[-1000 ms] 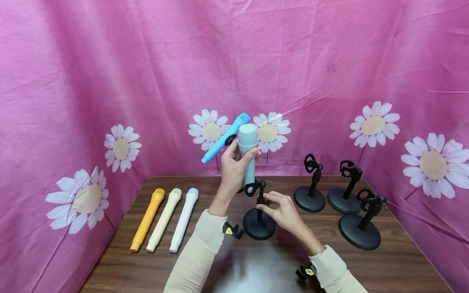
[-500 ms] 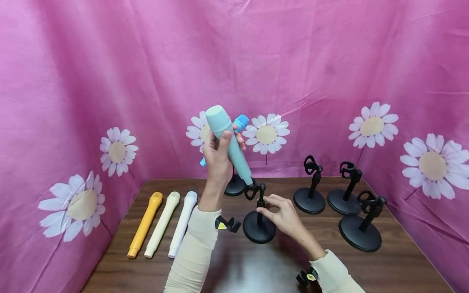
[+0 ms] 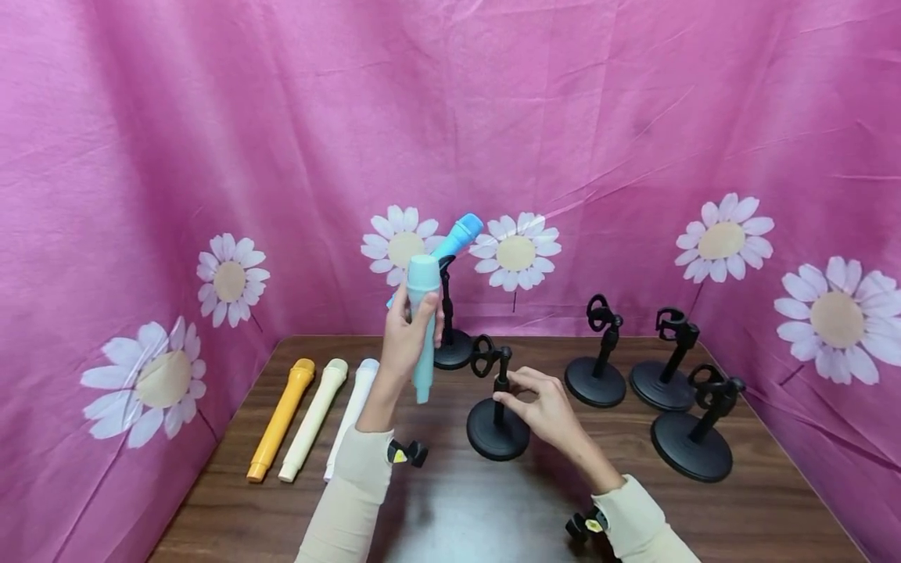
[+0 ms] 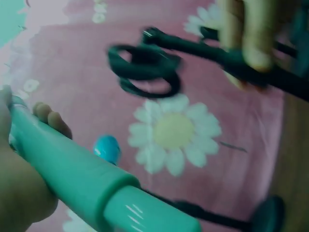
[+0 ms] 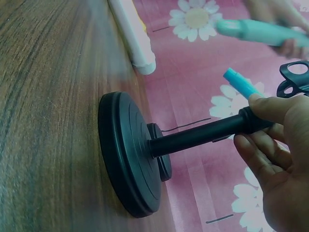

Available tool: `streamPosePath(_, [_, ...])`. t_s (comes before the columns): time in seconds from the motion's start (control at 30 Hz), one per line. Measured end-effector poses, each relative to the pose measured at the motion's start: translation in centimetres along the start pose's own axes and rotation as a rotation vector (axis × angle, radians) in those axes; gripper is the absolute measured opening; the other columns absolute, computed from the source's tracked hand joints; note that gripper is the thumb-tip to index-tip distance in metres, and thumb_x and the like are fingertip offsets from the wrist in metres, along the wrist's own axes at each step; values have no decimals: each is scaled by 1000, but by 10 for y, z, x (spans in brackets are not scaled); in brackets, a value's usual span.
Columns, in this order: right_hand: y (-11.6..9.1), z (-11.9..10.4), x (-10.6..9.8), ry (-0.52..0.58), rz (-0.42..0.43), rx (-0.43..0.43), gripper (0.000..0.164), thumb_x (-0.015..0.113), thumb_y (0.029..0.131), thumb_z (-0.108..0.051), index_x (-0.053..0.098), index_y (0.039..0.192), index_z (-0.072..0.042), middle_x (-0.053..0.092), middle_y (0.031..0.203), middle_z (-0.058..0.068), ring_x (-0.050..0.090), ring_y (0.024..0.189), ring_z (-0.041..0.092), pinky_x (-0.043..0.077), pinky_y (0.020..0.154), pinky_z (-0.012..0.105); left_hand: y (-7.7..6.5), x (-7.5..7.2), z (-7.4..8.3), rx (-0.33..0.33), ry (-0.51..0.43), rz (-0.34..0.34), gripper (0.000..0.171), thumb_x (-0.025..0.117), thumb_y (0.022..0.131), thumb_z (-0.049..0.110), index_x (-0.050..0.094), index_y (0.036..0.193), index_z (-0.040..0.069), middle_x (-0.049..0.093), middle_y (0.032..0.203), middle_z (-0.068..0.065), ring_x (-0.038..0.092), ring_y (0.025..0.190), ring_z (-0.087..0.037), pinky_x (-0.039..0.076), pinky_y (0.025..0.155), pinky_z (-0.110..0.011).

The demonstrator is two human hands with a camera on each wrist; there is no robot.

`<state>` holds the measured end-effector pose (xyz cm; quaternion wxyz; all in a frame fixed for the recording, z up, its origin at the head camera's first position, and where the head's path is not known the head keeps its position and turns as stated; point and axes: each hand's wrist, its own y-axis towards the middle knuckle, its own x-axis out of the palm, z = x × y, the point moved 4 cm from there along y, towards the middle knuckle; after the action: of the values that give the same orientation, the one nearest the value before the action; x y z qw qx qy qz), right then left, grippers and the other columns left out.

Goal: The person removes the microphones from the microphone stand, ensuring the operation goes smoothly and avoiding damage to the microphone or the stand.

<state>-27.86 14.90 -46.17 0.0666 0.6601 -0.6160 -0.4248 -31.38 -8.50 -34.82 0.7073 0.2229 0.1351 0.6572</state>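
Note:
A mint-green microphone [image 3: 423, 274] is gripped by my left hand [image 3: 406, 336], head up and tail end pointing down, clear of the stand. With thumb and fingers my right hand [image 3: 540, 403] pinches the stem of a black microphone stand [image 3: 498, 430], whose round base rests on the table. The stand's ring clip [image 4: 145, 67] holds nothing and lies apart from the microphone in the left wrist view. Behind the left hand, a blue microphone [image 3: 461, 234] sits tilted in another black stand [image 3: 450, 348], partly hidden by the green one.
On the left of the wooden table [image 3: 450, 508] lie an orange microphone [image 3: 281, 421], a cream microphone [image 3: 313, 421] and a white microphone [image 3: 360, 391], partly covered by my left arm. Three more black stands [image 3: 594, 381] are at the right. A pink flowered curtain [image 3: 563, 117] surrounds the table.
My left hand has drawn the green microphone leftward, away from the stand's clip; it swung from upright to tilted and back to nearly upright. My right hand stays on the stem.

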Motion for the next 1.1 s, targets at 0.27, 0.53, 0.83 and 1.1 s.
streamPosePath(0.27, [0,1,-1,18,-16,12,27,88,87,-8,82,113,-4,78,96,-1,77,87,13,65,73,48,-40,-32,-65,-381,439,-66,57,69,102,18,45,153,12,67,97,-17,70,70,-33,58,61,-33])
streamPosePath(0.53, [-2,1,0,14,-16,29,26,89,87,-9,82,111,-4,77,94,-3,75,85,8,65,71,39,-75,-51,-103,-399,996,-150,56,80,93,28,63,137,-3,69,113,-21,69,95,-34,57,85,-50])
streamPosePath(0.83, [2,-3,0,27,-13,22,24,88,87,-8,82,109,-4,77,94,-1,75,83,11,65,70,43,-89,-62,-116,-378,1169,-142,53,89,85,21,65,125,-7,67,106,-23,68,91,-38,56,82,-53])
streamPosePath(1.1, [1,-2,1,24,-12,6,23,89,86,-8,83,108,-5,77,94,-2,75,81,11,65,68,41,-99,-66,-112,-273,1286,-38,59,86,86,13,60,132,-14,64,111,-34,66,100,-51,57,86,-59])
